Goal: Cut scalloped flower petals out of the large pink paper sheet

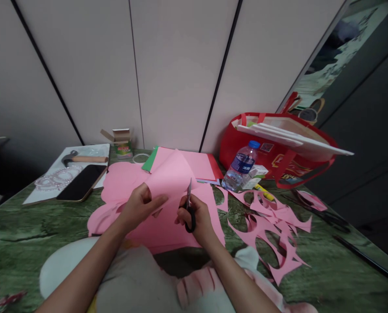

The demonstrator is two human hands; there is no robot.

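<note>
A sheet of pink paper [171, 176] is raised at an angle, its near edge pinched between thumb and fingers of my left hand [143, 204]. My right hand [195, 215] grips black-handled scissors [189, 213] by their loops, blades pointing up and away beside the sheet's right edge. Whether the blades touch the paper I cannot tell. Under both hands lie more pink sheets [181, 234], and pink pieces with scalloped edges [120, 180] spread to the left.
Curved pink scraps [279, 226] litter the right side. Behind them stand a water bottle [241, 167] and a red bag [228, 141]. At left are a phone [81, 182], a hammer [88, 159] and a small open box [122, 145]. A plush toy [138, 278] sits nearest me.
</note>
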